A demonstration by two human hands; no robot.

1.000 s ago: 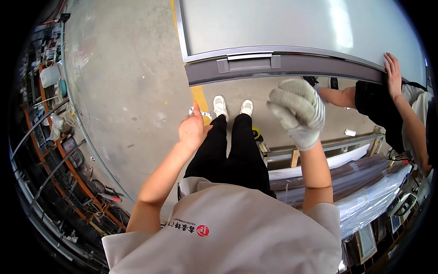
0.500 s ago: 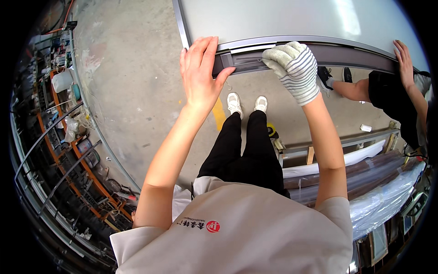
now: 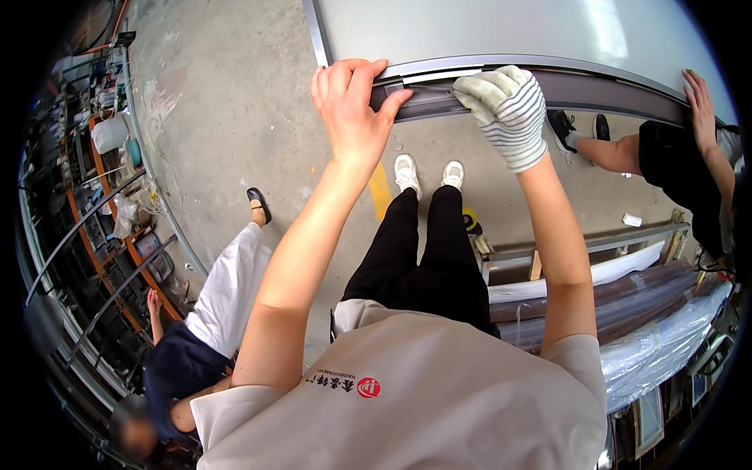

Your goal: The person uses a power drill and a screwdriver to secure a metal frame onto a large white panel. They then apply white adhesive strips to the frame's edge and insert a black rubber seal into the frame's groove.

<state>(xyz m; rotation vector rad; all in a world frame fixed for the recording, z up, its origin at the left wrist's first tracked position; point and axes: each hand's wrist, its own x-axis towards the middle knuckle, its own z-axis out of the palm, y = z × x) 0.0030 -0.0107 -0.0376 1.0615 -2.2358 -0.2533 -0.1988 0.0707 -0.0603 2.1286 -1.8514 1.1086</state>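
A large pale panel (image 3: 470, 31) with a grey metal frame (image 3: 595, 98) extends away from me at waist height or so. At the frame's near left corner my bare left hand (image 3: 348, 102) is closed around the edge, fingers over the top and thumb on the near side. My right hand (image 3: 505, 106), in a white knit glove with grey stripes, is closed in a pinch at the frame's near side. A thin dark line runs left from its fingertips along the frame's recess. What the fingertips hold is hidden by the glove.
A co-worker's hand (image 3: 699, 106) rests on the panel's right end. Another person in white trousers (image 3: 231, 294) walks behind on the left, beside cluttered shelving (image 3: 129, 258). Plastic-wrapped lengths (image 3: 658, 337) lie on a rack to my right. A yellow ring-shaped object (image 3: 470, 221) sits near my feet.
The person in white trousers has come into view at the left. My left hand and the panel have shifted slightly right in the picture; my right hand stays pinched at the frame.
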